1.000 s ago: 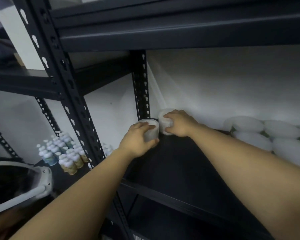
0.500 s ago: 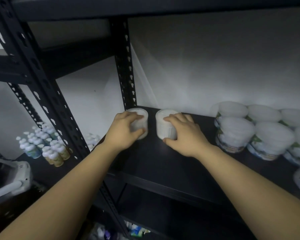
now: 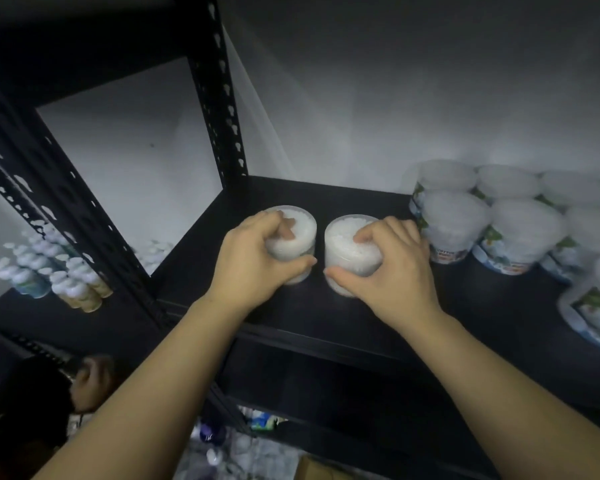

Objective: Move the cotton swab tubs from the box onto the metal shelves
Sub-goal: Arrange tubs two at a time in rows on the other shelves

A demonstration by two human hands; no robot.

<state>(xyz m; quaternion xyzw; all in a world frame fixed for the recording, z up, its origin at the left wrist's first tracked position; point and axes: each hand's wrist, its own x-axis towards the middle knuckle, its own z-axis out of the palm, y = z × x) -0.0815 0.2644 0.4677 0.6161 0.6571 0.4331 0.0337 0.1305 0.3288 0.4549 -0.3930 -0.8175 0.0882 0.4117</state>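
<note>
**Two tubs, one in each hand**

Far left of the left hand (image 3: 253, 263), small white-capped bottles (image 3: 54, 271) cluster on a neighbouring shelf, too blurred to count. The left hand curls over the left tub (image 3: 296, 237), thumb at its near side. Just beside it, not touching, the right tub (image 3: 350, 251) sits under the right hand (image 3: 392, 271), fingers on top, thumb pinching the front. Both stand on the black shelf (image 3: 326, 317). Right of the right hand, about eight labelled tubs (image 3: 513, 237) crowd together; some are cut off, and their print is unreadable. Below the arms, floor clutter is indistinct.
</note>
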